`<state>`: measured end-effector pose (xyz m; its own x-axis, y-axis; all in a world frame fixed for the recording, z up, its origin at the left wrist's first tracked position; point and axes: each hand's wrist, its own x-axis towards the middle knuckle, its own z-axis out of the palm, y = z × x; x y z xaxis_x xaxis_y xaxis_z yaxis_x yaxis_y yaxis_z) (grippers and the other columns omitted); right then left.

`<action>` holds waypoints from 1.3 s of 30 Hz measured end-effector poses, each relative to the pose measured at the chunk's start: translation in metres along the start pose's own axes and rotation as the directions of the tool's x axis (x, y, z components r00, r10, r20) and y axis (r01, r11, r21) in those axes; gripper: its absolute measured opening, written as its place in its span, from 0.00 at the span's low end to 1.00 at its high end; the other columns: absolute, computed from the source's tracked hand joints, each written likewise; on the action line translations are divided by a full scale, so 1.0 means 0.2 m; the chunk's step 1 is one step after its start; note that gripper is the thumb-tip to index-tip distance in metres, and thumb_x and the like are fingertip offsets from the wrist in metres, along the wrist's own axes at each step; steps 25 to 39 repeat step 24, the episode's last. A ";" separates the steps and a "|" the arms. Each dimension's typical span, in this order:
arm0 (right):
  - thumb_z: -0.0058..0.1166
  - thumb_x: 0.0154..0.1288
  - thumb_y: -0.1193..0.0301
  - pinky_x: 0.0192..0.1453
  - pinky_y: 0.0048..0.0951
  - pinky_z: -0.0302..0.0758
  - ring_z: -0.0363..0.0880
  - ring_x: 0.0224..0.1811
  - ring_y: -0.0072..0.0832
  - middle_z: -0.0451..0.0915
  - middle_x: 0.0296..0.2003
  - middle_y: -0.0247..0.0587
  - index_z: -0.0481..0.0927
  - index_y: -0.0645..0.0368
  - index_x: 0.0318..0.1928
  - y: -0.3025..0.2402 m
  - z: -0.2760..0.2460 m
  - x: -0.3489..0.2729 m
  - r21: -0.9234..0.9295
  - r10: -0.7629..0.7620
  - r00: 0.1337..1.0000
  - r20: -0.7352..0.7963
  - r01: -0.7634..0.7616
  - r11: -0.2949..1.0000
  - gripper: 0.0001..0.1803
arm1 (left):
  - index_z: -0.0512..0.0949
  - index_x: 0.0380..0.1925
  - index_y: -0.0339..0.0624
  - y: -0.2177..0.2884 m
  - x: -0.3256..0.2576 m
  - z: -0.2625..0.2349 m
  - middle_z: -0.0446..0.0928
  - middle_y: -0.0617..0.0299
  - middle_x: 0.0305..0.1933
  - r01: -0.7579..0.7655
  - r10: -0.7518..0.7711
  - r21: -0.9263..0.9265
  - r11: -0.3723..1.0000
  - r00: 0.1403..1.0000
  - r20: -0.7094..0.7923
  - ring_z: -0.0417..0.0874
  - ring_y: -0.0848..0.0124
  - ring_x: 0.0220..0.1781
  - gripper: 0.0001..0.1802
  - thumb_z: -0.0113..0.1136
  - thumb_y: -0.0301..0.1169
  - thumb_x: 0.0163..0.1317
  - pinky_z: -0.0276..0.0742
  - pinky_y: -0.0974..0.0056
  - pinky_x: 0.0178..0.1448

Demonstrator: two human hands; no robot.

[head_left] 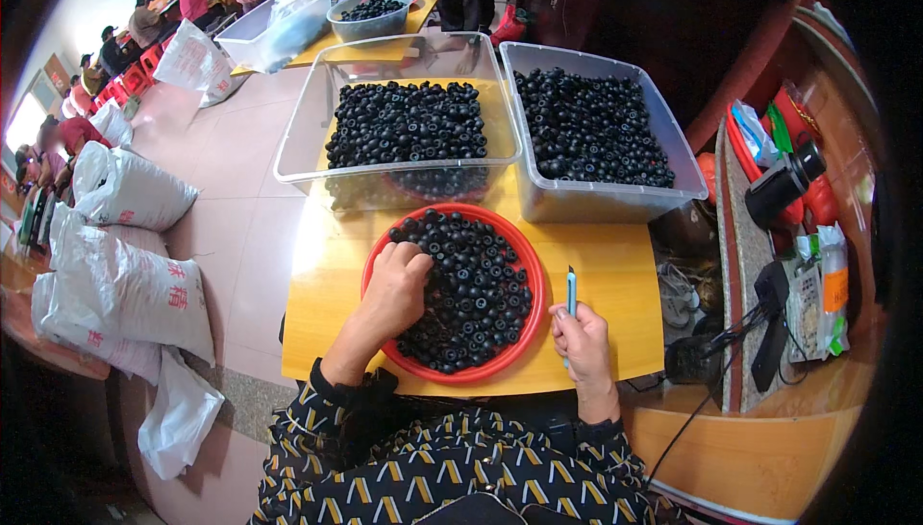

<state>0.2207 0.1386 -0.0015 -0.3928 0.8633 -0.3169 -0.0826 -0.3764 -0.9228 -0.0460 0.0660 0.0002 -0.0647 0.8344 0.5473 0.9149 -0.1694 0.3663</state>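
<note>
A red round tray (532,273) heaped with several small black ring-shaped parts (471,285) sits on a yellow wooden table (615,265). My left hand (396,287) rests in the left side of the tray, fingers curled down among the black parts. My right hand (580,337) is at the table's front edge, right of the tray, gripping a thin blue-tipped pen-like tool (570,292) upright. Behind the tray stand two clear plastic bins (306,131) (604,200), both filled with the same black parts.
White filled sacks (130,289) lie on the tiled floor at left. A low shelf at right holds a black bottle (784,182), packets and cables. Farther back, another table carries a clear bin (264,30) and a bowl (370,15); other people sit and stand there.
</note>
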 end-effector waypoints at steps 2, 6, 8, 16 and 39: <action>0.45 0.62 0.74 0.15 0.13 0.53 0.58 0.14 0.12 0.68 0.20 0.33 0.73 0.65 0.36 0.01 0.00 0.00 -0.010 -0.007 1.000 -0.007 0.007 1.000 0.07 | 0.73 0.31 0.37 0.04 -0.04 -0.01 0.73 0.58 0.31 0.278 -0.273 -0.422 0.863 0.959 0.073 0.74 0.63 0.36 0.08 0.55 0.19 0.48 0.70 0.63 0.38; 0.45 0.62 0.74 0.15 0.13 0.53 0.58 0.14 0.12 0.68 0.20 0.33 0.73 0.65 0.36 0.01 -0.01 0.00 -0.028 -0.001 1.000 -0.012 0.001 1.000 0.07 | 0.72 0.35 0.40 0.11 -0.07 -0.11 0.74 0.57 0.39 0.264 -0.377 -0.868 -0.421 0.820 0.431 0.76 0.69 0.37 0.07 0.55 0.21 0.56 0.72 0.69 0.35; 0.46 0.63 0.73 0.17 0.13 0.54 0.59 0.16 0.11 0.68 0.20 0.30 0.73 0.65 0.36 0.00 -0.01 0.00 -0.048 0.002 1.000 -0.021 -0.003 0.999 0.07 | 0.72 0.41 0.41 0.14 -0.11 -0.10 0.74 0.53 0.38 0.201 -0.379 -0.825 -0.528 0.814 0.440 0.75 0.68 0.36 0.12 0.54 0.21 0.55 0.72 0.67 0.36; 0.41 0.66 0.71 0.21 0.12 0.59 0.62 0.19 0.12 0.71 0.22 0.32 0.73 0.68 0.41 0.00 0.03 -0.05 -0.226 -0.137 0.989 0.058 0.147 0.963 0.12 | 0.72 0.44 0.38 0.22 -0.22 -0.08 0.74 0.51 0.42 0.156 -0.250 -0.604 -0.782 0.808 0.533 0.75 0.69 0.37 0.12 0.53 0.25 0.59 0.71 0.67 0.40; 0.49 0.64 0.69 0.33 0.27 0.72 0.76 0.26 0.34 0.77 0.26 0.37 0.73 0.62 0.42 -0.11 0.29 -0.22 -0.565 -0.388 0.818 0.425 0.575 0.592 0.11 | 0.71 0.47 0.38 0.25 -0.28 -0.04 0.74 0.51 0.44 0.155 -0.254 -0.634 -0.758 0.824 0.506 0.76 0.67 0.42 0.16 0.55 0.23 0.58 0.73 0.66 0.44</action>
